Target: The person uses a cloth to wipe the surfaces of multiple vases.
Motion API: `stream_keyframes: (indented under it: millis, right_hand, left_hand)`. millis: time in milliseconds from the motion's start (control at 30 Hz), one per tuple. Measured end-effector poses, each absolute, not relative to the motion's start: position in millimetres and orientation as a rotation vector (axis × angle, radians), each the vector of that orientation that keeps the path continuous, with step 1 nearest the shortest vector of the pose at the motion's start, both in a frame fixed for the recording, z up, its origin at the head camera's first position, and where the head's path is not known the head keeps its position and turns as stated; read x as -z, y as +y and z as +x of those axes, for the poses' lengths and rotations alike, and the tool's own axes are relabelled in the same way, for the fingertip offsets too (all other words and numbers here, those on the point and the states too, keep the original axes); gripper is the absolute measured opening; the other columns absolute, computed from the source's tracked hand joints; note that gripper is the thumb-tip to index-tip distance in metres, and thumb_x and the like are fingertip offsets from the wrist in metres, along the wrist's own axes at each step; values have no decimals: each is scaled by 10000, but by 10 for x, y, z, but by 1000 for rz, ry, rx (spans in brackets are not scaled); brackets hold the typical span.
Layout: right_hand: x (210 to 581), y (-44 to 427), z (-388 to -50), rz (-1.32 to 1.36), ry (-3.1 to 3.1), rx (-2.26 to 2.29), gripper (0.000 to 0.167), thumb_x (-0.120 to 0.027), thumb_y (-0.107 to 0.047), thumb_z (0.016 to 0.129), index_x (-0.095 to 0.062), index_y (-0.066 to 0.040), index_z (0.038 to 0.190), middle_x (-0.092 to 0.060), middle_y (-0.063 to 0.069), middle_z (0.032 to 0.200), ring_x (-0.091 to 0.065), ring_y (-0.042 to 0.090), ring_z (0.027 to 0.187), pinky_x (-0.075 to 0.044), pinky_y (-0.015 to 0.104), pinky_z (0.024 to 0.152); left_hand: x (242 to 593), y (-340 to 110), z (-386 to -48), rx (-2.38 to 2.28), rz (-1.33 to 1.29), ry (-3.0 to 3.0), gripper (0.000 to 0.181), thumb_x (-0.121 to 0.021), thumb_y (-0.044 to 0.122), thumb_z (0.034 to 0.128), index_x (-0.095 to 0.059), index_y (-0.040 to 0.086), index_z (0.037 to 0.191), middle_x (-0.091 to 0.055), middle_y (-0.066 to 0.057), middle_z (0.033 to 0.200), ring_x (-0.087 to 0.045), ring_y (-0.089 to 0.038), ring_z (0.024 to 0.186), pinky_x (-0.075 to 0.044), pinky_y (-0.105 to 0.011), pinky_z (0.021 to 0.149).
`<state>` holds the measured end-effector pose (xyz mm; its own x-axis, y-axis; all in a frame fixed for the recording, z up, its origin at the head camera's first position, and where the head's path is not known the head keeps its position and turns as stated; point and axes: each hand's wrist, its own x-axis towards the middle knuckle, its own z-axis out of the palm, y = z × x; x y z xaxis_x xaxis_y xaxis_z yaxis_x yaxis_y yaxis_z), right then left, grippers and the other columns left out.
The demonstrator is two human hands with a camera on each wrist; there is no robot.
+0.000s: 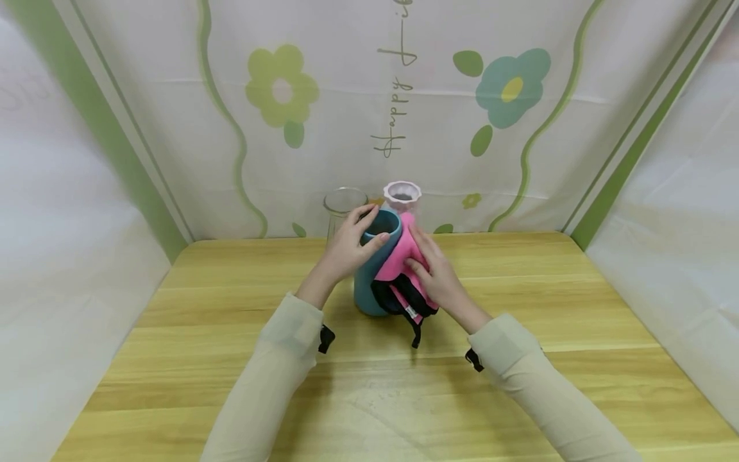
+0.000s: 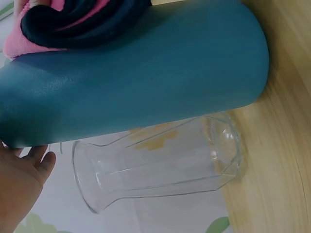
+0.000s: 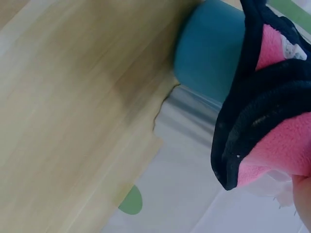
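Observation:
A tall teal vase (image 1: pixel 367 289) stands upright on the table, its round mouth facing up. The left hand (image 1: pixel 348 247) holds its rim from the left, fingers at the back and thumb at the front. Against the vase's right side, the right hand (image 1: pixel 437 273) grips a pink cloth (image 1: pixel 394 260) with black trim and a small white label; a black strap hangs below it. In the left wrist view the teal vase (image 2: pixel 146 73) fills the upper part, with the pink cloth (image 2: pixel 36 51) over it. The right wrist view shows the folded black trim (image 3: pixel 226 145) close up.
A clear glass vase (image 1: pixel 340 202) stands behind and left of the teal one, near the table's back edge. Behind the cloth is a pale pink scalloped vessel (image 1: pixel 403 204). A printed curtain (image 1: pixel 346 128) hangs behind the wooden table (image 1: pixel 231 308).

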<state>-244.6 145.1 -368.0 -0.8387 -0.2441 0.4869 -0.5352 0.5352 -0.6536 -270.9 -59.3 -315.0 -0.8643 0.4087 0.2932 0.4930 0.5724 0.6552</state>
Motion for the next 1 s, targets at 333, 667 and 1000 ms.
stream_keyframes:
  millis: [333,667,1000]
  right_hand:
    - [3915,1532,-2483,737,-2513,-1080,653,-626,-44,890,-330,-16,1472,-410,283,1442,-437,442,1309,-380,548,1059]
    - [4246,1650,-2414,777,-2783,-785,590,-635,-77,895,-397,49,1420,-497,336,1319,-545,460,1176,-476,520,954]
    - [4131,1609,-2413,703,-2713,-899,565,-614,-60,906,-413,-12,1432,-468,325,1369,-503,470,1227,-431,557,998]
  left_hand:
    - [3163,-585,-2693,1182,-760,-2700,653,-456,406,989,-232,110,1526,-203,-73,1591,-231,-315,1455,-277,-589,1121]
    - [3162,-550,-2674,1088,-651,-2764,767,-514,561,915,-260,171,1524,-185,-51,1593,-312,-348,1417,-328,-590,1089]
    - [3159,-547,-2674,1036,-594,-2739,733,-587,517,891,-337,186,1496,-327,-90,1503,-425,-336,1317,-411,-527,1045]
